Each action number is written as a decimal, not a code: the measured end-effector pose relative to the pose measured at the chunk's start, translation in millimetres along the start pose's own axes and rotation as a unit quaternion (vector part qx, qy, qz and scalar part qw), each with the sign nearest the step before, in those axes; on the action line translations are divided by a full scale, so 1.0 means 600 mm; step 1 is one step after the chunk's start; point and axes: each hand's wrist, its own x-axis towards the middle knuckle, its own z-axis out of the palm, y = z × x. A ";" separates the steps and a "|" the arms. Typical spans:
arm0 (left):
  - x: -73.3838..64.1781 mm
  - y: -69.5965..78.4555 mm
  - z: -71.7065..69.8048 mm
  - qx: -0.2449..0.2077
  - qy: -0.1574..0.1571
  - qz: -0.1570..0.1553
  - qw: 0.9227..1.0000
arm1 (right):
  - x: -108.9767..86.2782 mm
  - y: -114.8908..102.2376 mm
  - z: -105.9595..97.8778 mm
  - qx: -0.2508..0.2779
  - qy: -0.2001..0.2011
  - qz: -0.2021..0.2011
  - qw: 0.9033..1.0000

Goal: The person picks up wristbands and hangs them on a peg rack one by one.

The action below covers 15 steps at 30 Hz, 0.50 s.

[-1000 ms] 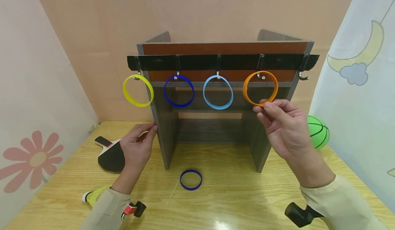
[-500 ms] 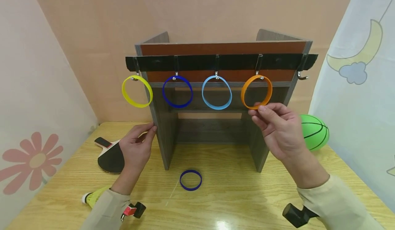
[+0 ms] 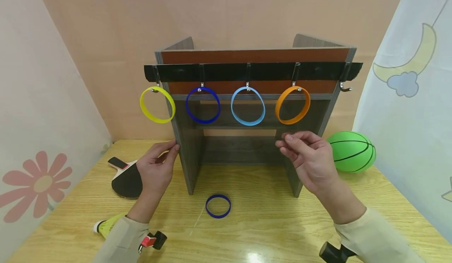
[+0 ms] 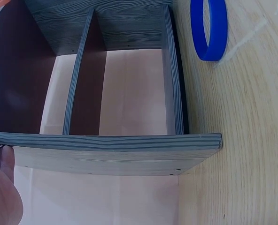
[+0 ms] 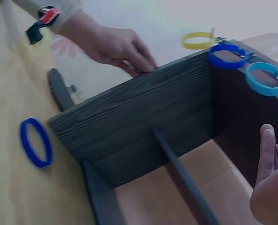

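Observation:
An orange wristband (image 3: pixel 292 123) hangs from a hook on the black strip (image 3: pixel 226 72). My right hand (image 3: pixel 312 159) is just below it, apart from it, fingers loosely bent and holding nothing. Light blue (image 3: pixel 248 124), dark blue (image 3: pixel 203 121) and yellow wristbands (image 3: pixel 157 120) hang from the hooks to its left. With thumb and fingers, my left hand (image 3: pixel 157 167) pinches the front edge of the left side panel of a grey wooden shelf (image 3: pixel 183 153). Another dark blue wristband (image 3: pixel 218 216) lies on the table before the shelf; it also shows in the left wrist view.
At the strip's right end is a bare hook (image 3: pixel 346 88). A green ball (image 3: pixel 354 152) lies right of the shelf on the wooden table (image 3: pixel 268 224). On the left are a table tennis bat (image 3: pixel 128 182) and a yellow shuttlecock (image 3: pixel 107 224), partly behind the left sleeve.
My right hand moved the orange wristband left onto its hook, let go of it and dropped lower. My left hand has stayed on the shelf panel.

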 end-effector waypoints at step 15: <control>0.007 0.026 0.006 0.001 -0.006 0.004 1.000 | -0.073 0.126 0.003 -0.251 -0.027 0.256 0.933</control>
